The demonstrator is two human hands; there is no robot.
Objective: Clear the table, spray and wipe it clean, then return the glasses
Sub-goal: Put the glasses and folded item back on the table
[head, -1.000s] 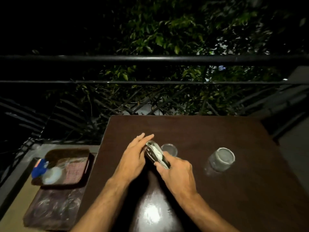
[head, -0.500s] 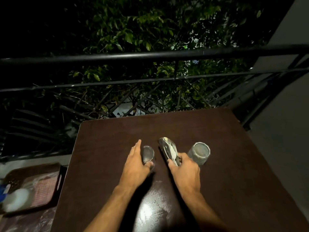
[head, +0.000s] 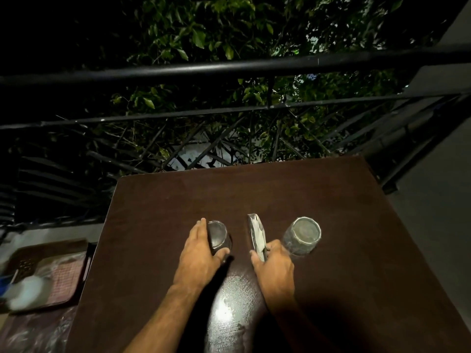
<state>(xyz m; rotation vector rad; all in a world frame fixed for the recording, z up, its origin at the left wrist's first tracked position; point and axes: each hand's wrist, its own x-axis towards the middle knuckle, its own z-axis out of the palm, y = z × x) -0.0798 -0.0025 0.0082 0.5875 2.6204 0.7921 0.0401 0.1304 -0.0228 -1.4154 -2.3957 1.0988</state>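
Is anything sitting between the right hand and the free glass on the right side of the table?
Nothing visible. The right hand holds a shiny flat object, and the inverted glass stands just to its right on bare table. The left hand already grips the other glass.

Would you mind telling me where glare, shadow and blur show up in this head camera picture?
Head view: glare on the table between the forearms; dark shadow beside the left hand and below the right hand; the white bottle on the tray is blurred; the railing looks bowed.
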